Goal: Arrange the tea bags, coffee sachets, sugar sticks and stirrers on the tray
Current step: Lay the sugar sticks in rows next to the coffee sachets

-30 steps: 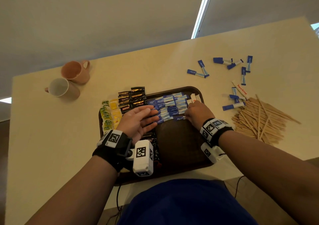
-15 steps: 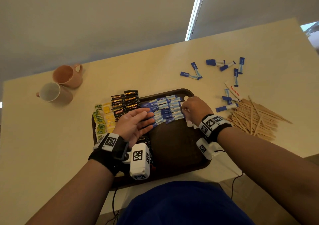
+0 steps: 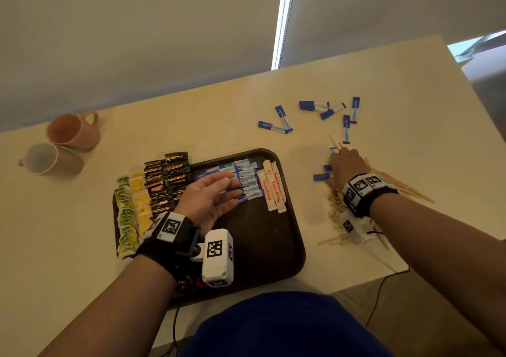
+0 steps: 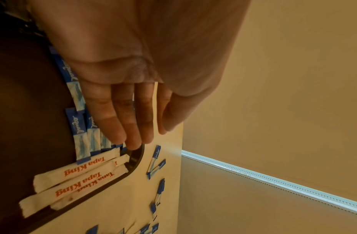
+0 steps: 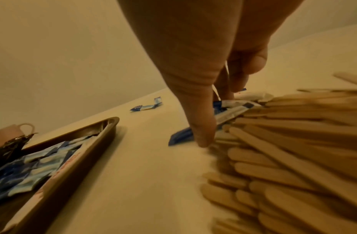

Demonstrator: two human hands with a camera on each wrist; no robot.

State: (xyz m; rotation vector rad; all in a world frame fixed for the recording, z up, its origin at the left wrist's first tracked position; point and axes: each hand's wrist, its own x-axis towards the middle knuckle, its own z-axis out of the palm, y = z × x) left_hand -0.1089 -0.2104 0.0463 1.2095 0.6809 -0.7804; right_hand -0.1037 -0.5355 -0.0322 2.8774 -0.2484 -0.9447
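Off the tray now, the right hand (image 3: pixel 345 166) has swung out over the table (image 3: pixel 191 115) to the loose sugar sticks (image 3: pixel 321 176) beside the stirrers (image 5: pixel 289 142), fingers curled down onto them, though whether they grip one I cannot tell. On the brown tray (image 3: pixel 273 241) lie tea bags (image 3: pixel 127 214), coffee sachets (image 3: pixel 167 181), blue sticks and white Tapa King sticks (image 3: pixel 272 188); the left hand (image 3: pixel 209 199) rests flat, fingers straight, on the blue sticks (image 4: pixel 79 134)
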